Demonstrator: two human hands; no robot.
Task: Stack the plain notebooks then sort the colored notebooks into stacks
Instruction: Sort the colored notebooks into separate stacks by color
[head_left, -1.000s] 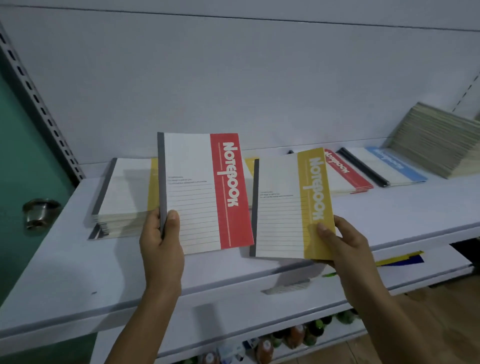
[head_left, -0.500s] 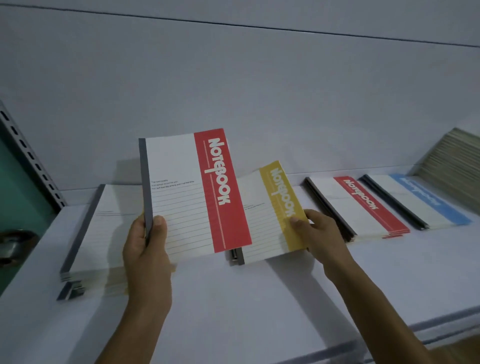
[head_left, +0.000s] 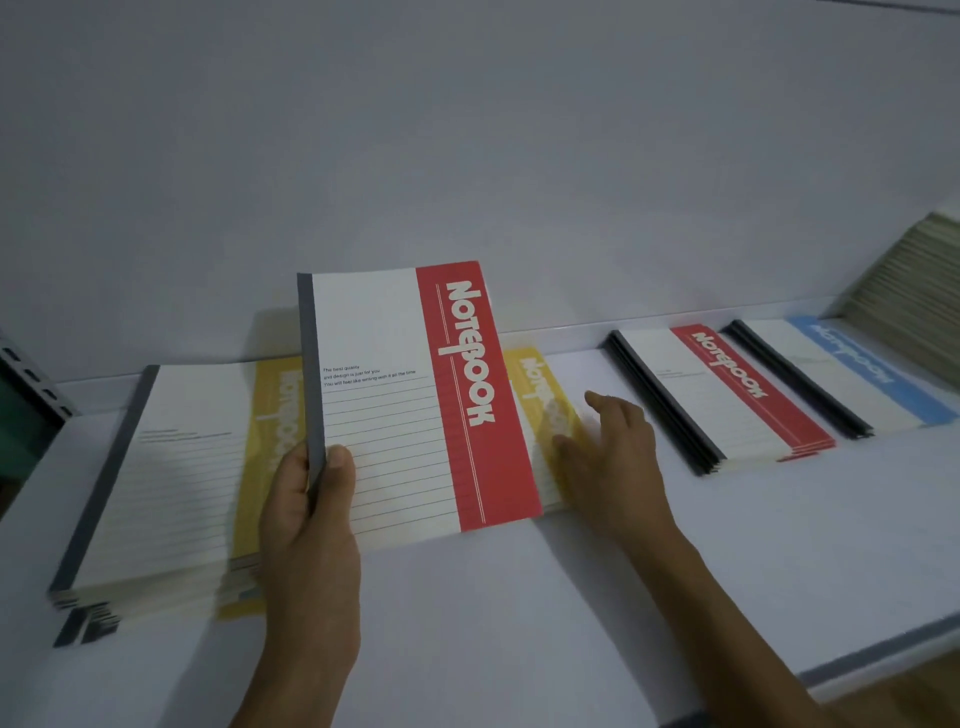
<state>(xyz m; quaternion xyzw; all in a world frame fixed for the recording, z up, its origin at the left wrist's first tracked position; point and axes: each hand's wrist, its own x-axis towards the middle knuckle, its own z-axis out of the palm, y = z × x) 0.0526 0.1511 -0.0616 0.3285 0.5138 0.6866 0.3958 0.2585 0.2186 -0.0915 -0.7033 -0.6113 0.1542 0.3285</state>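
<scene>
**A:** Head view: what are the fingers of the left hand (head_left: 306, 514) doing?

**B:** Pinching the red notebook (head_left: 415, 400) by its grey spine, raised off the shelf (head_left: 519, 597).

**A:** And the right hand (head_left: 608, 457)?

**B:** Fingers straight, lying on a blurred yellow notebook (head_left: 535, 374). Just right of them sits the red stack (head_left: 727, 395), with the blue stack (head_left: 841, 374) beyond.
</scene>
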